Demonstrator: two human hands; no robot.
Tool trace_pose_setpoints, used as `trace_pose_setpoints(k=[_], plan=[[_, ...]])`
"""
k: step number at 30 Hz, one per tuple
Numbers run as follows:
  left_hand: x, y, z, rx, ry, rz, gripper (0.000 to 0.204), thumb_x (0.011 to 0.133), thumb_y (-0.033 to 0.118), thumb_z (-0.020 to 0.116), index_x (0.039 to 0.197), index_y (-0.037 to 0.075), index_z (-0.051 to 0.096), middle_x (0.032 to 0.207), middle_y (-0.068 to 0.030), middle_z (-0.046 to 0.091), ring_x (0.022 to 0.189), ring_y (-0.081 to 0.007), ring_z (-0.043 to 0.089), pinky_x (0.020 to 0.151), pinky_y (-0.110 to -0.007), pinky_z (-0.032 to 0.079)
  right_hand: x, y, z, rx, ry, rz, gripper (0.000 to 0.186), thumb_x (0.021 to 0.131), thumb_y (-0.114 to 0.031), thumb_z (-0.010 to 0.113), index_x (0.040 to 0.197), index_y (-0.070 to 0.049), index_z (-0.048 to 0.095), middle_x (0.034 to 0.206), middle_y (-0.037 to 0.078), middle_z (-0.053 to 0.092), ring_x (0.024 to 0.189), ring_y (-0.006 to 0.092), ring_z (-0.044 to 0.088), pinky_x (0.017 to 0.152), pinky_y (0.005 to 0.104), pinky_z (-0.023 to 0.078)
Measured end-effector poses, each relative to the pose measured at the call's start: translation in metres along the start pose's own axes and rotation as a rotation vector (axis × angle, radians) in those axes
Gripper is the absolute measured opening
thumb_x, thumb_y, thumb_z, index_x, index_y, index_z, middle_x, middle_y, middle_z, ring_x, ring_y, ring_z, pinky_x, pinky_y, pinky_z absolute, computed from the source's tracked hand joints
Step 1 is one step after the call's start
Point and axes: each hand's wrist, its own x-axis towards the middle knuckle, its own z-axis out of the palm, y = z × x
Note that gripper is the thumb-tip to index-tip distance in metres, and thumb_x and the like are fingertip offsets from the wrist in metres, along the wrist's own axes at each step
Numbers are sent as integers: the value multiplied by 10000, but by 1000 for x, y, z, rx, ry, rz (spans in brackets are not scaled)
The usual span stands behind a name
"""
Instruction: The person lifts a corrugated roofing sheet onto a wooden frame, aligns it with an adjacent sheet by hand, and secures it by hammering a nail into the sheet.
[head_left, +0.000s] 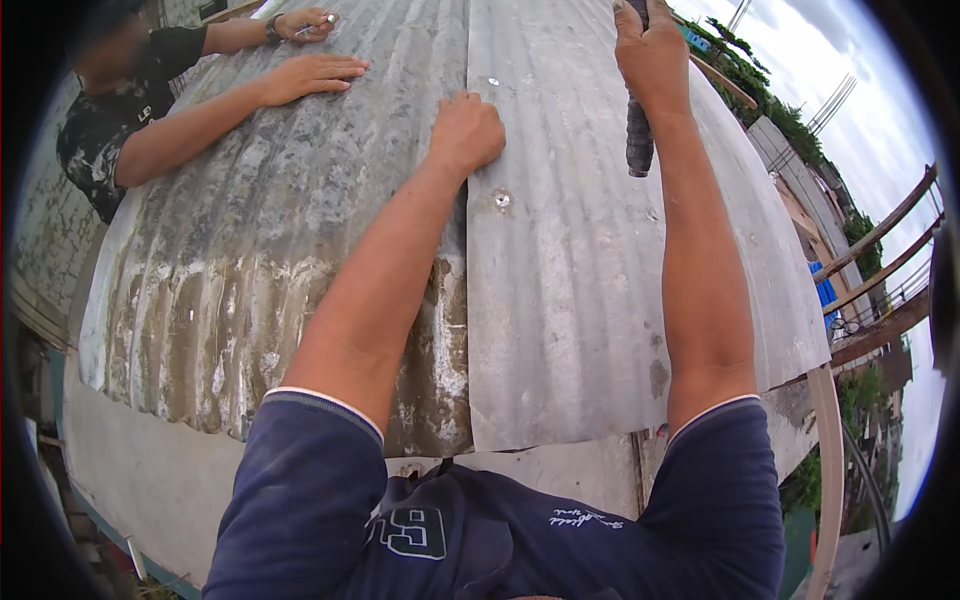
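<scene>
Two overlapping corrugated metal sheets spread out beneath my arms: a stained, rusty sheet (290, 250) on the left and a cleaner grey sheet (560, 300) on the right. My left hand (468, 135) rests closed at the seam between them, its fingers curled down; whatever is in them is hidden. Raised over the grey sheet, my right hand (655, 60) is closed round the black ribbed handle (638, 140) of a tool whose head lies outside the view. Fastener heads with washers, one (493, 81) near my left hand and another (503, 200) lower, sit in the grey sheet.
At the far left a co-worker (130, 130) leans over the rusty sheet, one hand (310, 77) flat on it, the other (305, 25) holding small metal pieces. Wooden beams (880, 330) stand beyond the right edge. A pale surface (150, 450) lies below the near edge.
</scene>
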Motion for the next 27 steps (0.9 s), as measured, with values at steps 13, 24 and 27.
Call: trace_pose_setpoints(k=[13, 24, 27], plan=[[18, -1, 18, 48, 8, -14, 304, 845, 167, 495, 920, -38, 706, 1049, -225, 677, 1060, -394, 607, 893, -523, 487, -59, 6, -39, -242, -595, 92, 455, 961, -354, 576, 1386, -192, 565, 963, 199, 718, 915, 362, 689, 839, 475, 532], [52, -3, 47, 118, -4, -23, 453, 936, 330, 519, 1116, -56, 670, 1181, -256, 657, 1068, -474, 612, 967, -511, 476, -191, 81, -387, -266, 134, 290, 492, 955, -317, 677, 1384, -98, 578, 671, -40, 549, 550, 18, 469, 486, 206, 383], [56, 66, 6, -87, -19, 18, 657, 956, 498, 531, 1263, -78, 607, 1278, -280, 614, 1195, -411, 589, 1044, -457, 430, -216, 127, -468, -428, 257, 437, 463, 896, -381, 721, 1185, -29, 639, 682, 46, 613, 568, 134, 594, 536, 288, 485]])
